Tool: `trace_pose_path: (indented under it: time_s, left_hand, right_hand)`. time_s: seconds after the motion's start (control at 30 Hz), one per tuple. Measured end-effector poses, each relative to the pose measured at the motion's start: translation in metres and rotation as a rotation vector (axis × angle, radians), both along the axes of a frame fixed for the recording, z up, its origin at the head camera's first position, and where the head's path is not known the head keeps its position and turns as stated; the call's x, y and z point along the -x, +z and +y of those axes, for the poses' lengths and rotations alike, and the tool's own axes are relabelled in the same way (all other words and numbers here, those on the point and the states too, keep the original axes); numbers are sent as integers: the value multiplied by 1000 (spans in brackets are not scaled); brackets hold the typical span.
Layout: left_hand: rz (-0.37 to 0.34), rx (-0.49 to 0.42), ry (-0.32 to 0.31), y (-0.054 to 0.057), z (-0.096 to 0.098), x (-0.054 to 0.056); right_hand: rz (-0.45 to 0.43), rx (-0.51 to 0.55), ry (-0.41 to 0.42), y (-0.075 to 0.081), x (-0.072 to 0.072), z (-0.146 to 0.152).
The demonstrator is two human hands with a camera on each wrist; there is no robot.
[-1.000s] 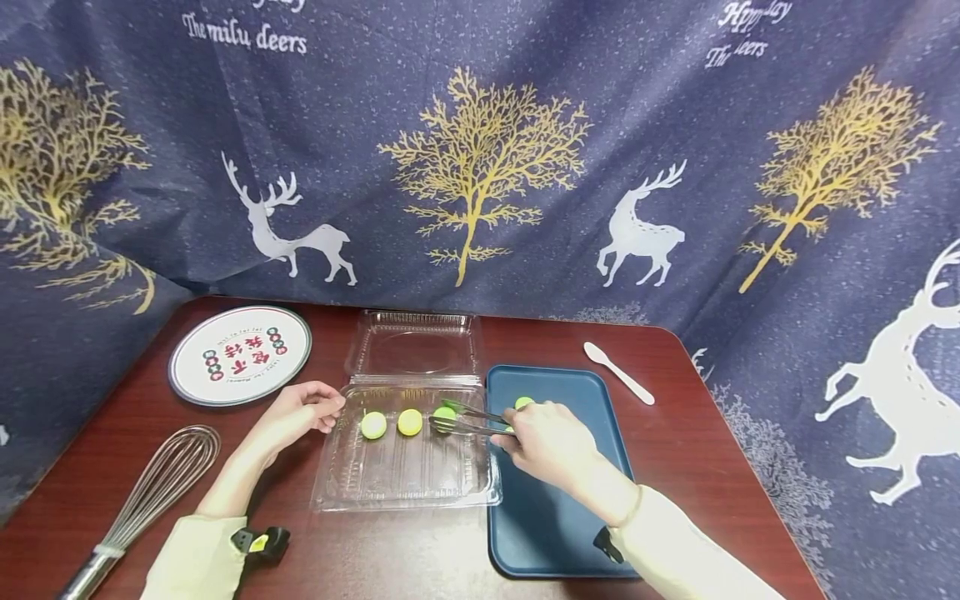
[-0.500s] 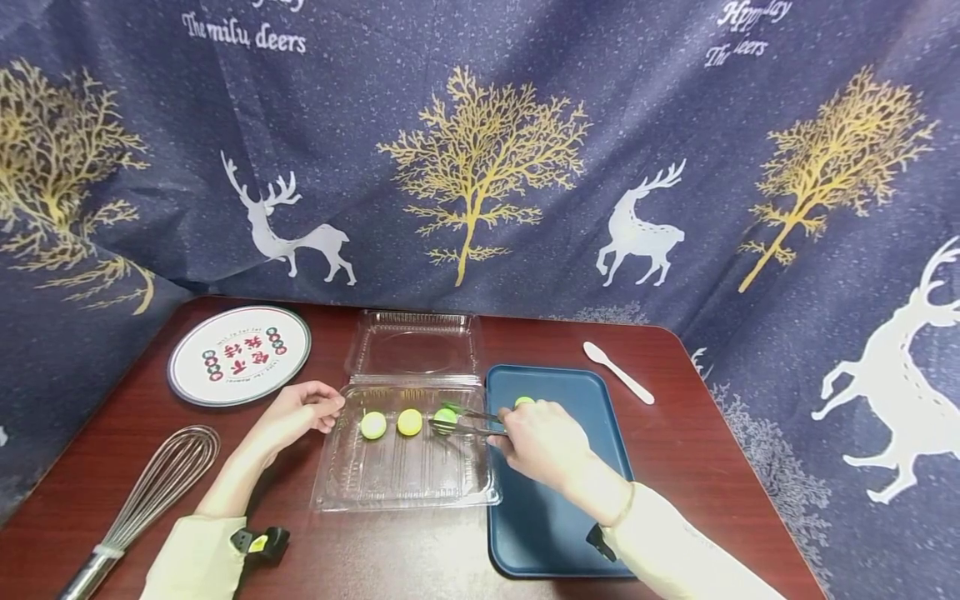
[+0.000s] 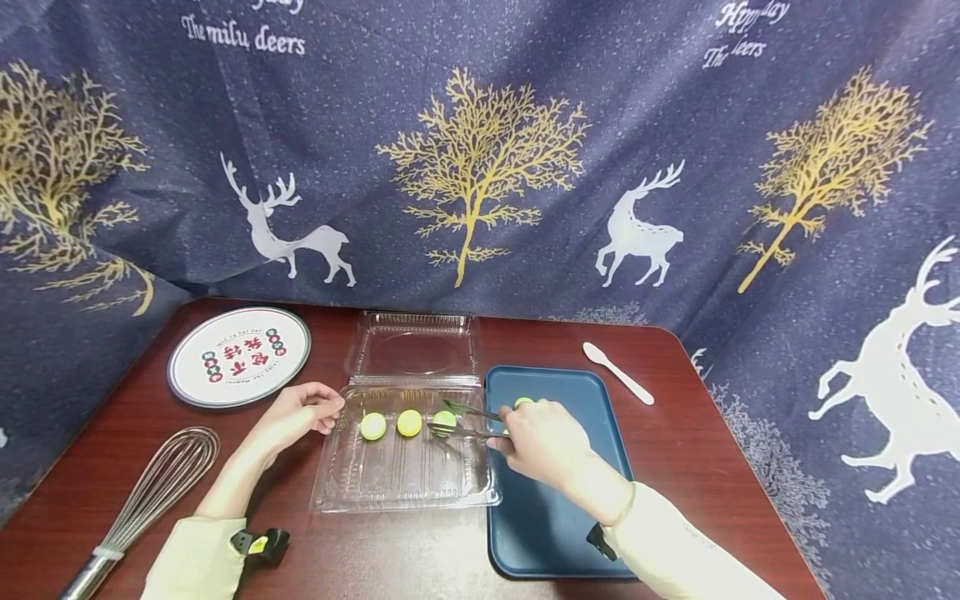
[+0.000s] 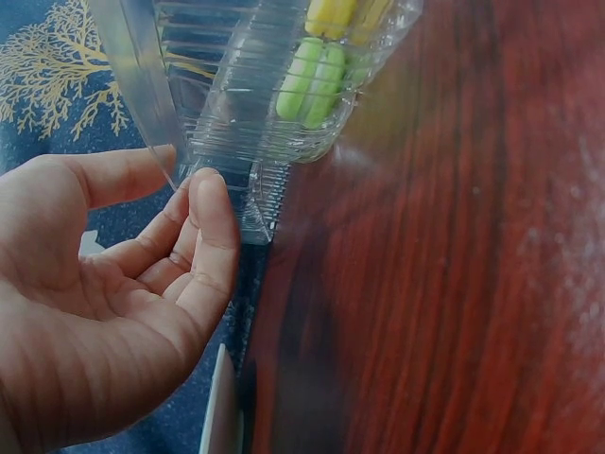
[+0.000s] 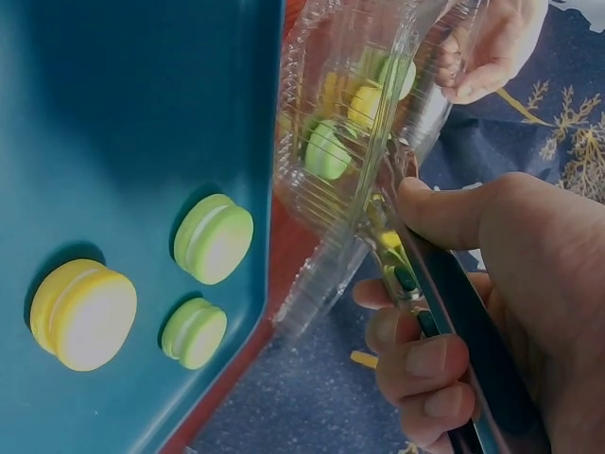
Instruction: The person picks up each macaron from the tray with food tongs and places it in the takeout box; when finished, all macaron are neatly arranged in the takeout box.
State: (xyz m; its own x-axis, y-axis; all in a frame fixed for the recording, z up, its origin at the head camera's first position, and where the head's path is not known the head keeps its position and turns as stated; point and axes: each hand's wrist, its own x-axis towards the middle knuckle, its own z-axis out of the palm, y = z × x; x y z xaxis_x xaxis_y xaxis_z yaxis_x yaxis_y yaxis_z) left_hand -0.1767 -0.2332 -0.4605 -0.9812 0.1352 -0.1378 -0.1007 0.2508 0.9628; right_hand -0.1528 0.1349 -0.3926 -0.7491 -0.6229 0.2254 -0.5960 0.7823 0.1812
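My left hand (image 3: 300, 412) pinches the left rim of a clear plastic clamshell box (image 3: 405, 483) between thumb and fingers; the left wrist view shows its corner there. My right hand (image 3: 547, 442) grips metal tongs (image 3: 472, 432) with dark handles, reaching over the box's right rim. The tong tips stand apart on either side of a green macaron (image 3: 444, 423). Left of it in the same row lie a yellow macaron (image 3: 409, 423) and a pale green macaron (image 3: 373, 426). In the right wrist view the tong tips are partly hidden behind the clear plastic.
On the blue tray (image 3: 555, 542) at right sit a yellow macaron (image 5: 83, 314) and two green macarons (image 5: 214, 238). A white spoon (image 3: 618, 373) lies beyond the tray. At left are a white plate (image 3: 240, 354) and a whisk (image 3: 153, 492). The box's lid (image 3: 414, 350) lies folded back.
The right hand has shifted slightly left, and the tong tips have spread apart around the green macaron, which stays in the box. The left hand has not moved.
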Motion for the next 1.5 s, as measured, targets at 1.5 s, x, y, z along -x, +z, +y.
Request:
trace_pose_path:
  time_s: [1.5]
  left_hand:
    - [28, -38, -29, -5, -2, 0]
  right_hand:
    - [-82, 186, -156, 17, -15, 80]
